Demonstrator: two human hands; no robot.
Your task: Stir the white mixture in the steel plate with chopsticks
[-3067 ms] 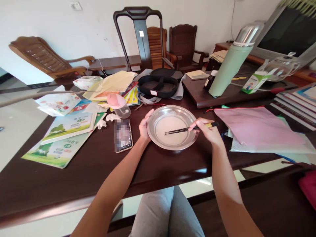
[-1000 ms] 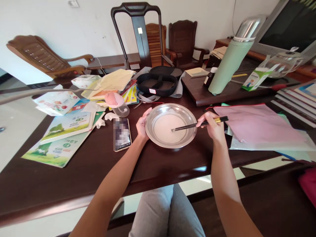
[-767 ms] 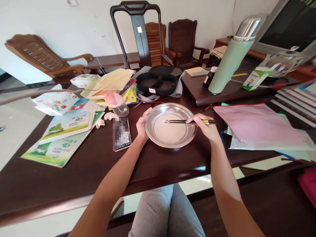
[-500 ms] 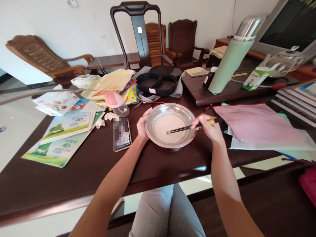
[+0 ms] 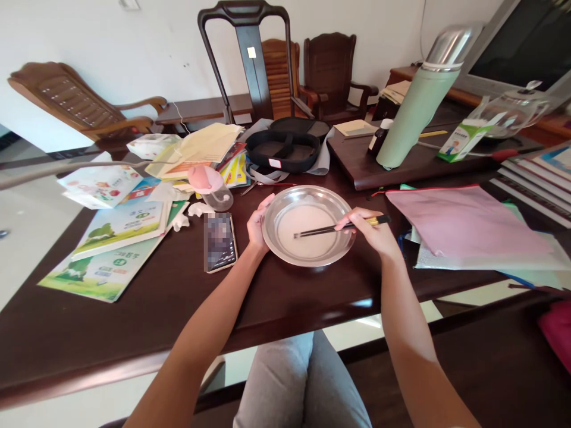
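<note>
A round steel dish (image 5: 307,259) rests on the dark wooden table, with a whitish liquid (image 5: 306,246) covering its bottom. My left hand (image 5: 259,223) grips the dish by its left rim. Black chopsticks (image 5: 319,230) with gold near their upper ends are pinched in my right hand (image 5: 368,229), which is over the dish's right rim. The chopstick tips point left and sit in or at the surface of the liquid, near its middle. Left of the dish lies a phone (image 5: 220,242) with a partly blurred screen.
Booklets (image 5: 107,255), crumpled tissues (image 5: 190,214) and a pink-lidded cup (image 5: 212,187) lie to the left. Behind the dish is a black case (image 5: 283,151). A green thermos (image 5: 417,119) stands on a raised board at the back right. A pink pouch (image 5: 468,220) lies at right.
My right hand and the chopsticks have shifted slightly left, and the tips have moved left and a little away from me through the dish. My left hand stays at the rim.
</note>
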